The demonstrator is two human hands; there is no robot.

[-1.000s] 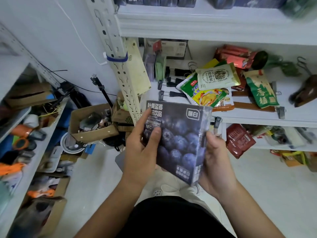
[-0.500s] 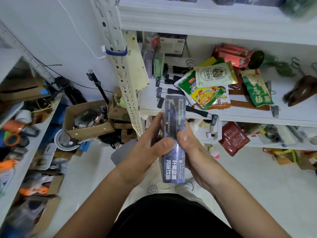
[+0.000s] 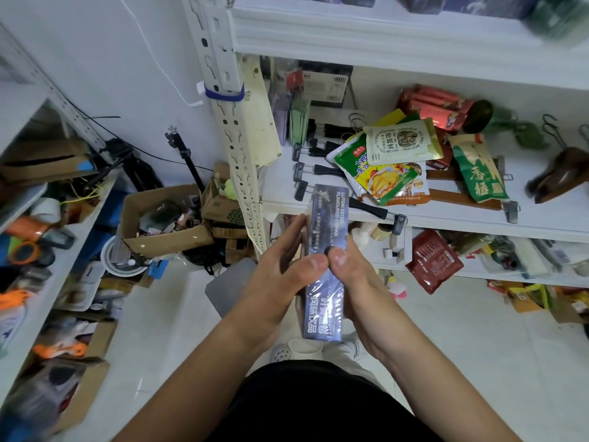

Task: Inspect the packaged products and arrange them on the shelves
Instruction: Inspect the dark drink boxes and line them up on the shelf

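Well to the left of the hands, an open cardboard box (image 3: pixel 165 224) of odds and ends sits on the white floor (image 3: pixel 159 314); just above and left of them rises a perforated cream shelf post (image 3: pixel 236 154); the left hand (image 3: pixel 277 279) clasps the left side of a dark blue drinks carton (image 3: pixel 328 215), thumb pressed on the narrow face turned to the camera; the right hand (image 3: pixel 363 288) grips the opposite side, its thumb tip meeting the left thumb; the carton stands on end between both hands, in the air above the floor, its top in front of the edge of a white shelf (image 3: pixel 462 218); above and right of the hands, that shelf carries a green and yellow snack pouch (image 3: pixel 379 177), a pale pouch (image 3: pixel 398 141) overlapping it, and a green and cream pouch (image 3: pixel 481 170) farther right; a red pouch (image 3: pixel 433 263) sits at the edge of the shelf below, right of the right hand.
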